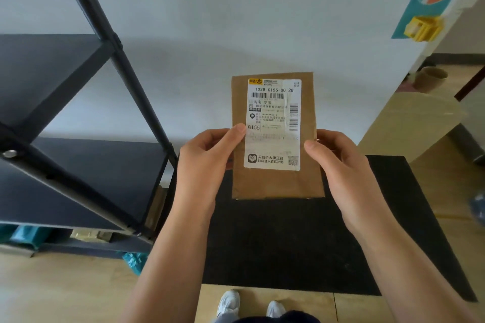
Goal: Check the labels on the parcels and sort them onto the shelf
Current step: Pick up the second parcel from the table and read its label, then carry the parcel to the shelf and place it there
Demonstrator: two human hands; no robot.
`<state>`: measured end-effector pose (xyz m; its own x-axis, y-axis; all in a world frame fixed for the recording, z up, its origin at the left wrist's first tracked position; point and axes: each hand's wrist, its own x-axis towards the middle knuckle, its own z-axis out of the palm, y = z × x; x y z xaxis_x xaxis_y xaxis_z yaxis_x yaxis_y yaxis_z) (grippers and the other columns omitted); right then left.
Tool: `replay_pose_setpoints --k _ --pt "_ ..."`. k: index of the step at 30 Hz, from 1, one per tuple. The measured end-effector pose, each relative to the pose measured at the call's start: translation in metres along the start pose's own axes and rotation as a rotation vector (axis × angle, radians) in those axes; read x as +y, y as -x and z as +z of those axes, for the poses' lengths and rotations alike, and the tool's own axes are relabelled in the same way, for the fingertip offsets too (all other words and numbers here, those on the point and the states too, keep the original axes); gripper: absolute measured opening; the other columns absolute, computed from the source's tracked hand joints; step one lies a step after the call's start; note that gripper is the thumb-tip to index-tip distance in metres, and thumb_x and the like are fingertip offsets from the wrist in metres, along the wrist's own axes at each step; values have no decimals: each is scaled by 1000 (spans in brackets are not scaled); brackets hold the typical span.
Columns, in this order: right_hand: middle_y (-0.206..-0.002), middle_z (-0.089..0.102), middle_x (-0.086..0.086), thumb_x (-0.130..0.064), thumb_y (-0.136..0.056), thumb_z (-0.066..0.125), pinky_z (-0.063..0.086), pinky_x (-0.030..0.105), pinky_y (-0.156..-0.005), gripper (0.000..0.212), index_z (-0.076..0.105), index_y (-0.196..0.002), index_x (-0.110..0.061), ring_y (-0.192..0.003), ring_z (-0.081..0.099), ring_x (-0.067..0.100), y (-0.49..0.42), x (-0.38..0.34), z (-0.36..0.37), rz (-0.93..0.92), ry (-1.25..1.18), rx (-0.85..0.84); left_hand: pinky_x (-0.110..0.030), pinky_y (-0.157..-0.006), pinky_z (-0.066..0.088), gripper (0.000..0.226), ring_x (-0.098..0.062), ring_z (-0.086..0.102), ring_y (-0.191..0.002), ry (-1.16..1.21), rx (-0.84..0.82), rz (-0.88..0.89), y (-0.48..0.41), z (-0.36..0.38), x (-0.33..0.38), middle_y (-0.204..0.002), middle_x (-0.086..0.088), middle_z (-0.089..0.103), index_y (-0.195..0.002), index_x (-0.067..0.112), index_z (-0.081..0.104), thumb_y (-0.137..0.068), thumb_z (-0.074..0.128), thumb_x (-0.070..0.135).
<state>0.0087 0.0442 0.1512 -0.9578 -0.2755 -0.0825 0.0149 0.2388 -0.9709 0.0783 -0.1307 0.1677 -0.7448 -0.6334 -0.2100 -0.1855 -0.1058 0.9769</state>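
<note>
While both thumbs press on the front face, the remaining fingers are hidden behind the parcel (275,181), a flat brown paper packet held upright between the left hand (210,162) and the right hand (341,165). Each hand is closed narrowly on one side edge at mid-height. This grip appears chosen to keep the white shipping label (273,123) facing the camera and largely uncovered; the left thumb touches only its left margin. The step in hand is judged to be the label check.

The parcel is suspended in front of the wall, above a black mat (288,244), not resting on anything. The dark metal shelf (78,102) stands to the left, apart from the parcel. Its two visible upper tiers show no contents. On the lowest level, teal bags (23,236) and a gold-coloured packet (91,236) are partly visible; their labels cannot be read.
</note>
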Motion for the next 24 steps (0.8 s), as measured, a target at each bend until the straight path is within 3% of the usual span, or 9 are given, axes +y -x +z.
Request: replay_pose_setpoints --k 5,9,14,20,24 --pt "-104 67 -13 -39 -90 61 49 22 -75 31 55 -118 -29 -98 64 4 14 9 8 26 7 -93 -12 -58 57 24 -2 76 -79 0 83 9 24 -15 -18 -87 7 80 -105 20 73 -86 73 35" --pt "-105 65 -13 -36 -91 62 44 18 -66 32 52 -120 -28 -94 62 2 31 12 25 39 31 -180 -23 -73 61 28 -6 77 -85 -8 127 -17 46 -42 -32 -90 7 80 -108 22 73 -84 74 36" --pt "-107 66 -9 -28 -88 65 46 22 -69 30 54 -115 -27 -97 63 6 61 3 55 21 37 -283 -31 -81 60 22 -10 77 -86 62 186 -40 76 -87 -41 -90 5 81 -103 22 74 -84 75 32" --pt "-105 67 -7 -24 -88 66 47 23 -67 27 54 -113 -25 -95 65 9 116 -9 107 -5 26 -355 -27 -75 62 27 -11 78 -82 111 252 -72 123 -160 -55 -90 4 81 -105 18 74 -82 76 30" --pt "-100 68 -6 -19 -89 64 50 20 -63 22 56 -109 -24 -88 68 8 177 -9 159 5 16 -424 -16 -61 57 19 -7 77 -75 140 337 -110 172 -227 -73 -84 5 81 -100 18 75 -84 75 29"
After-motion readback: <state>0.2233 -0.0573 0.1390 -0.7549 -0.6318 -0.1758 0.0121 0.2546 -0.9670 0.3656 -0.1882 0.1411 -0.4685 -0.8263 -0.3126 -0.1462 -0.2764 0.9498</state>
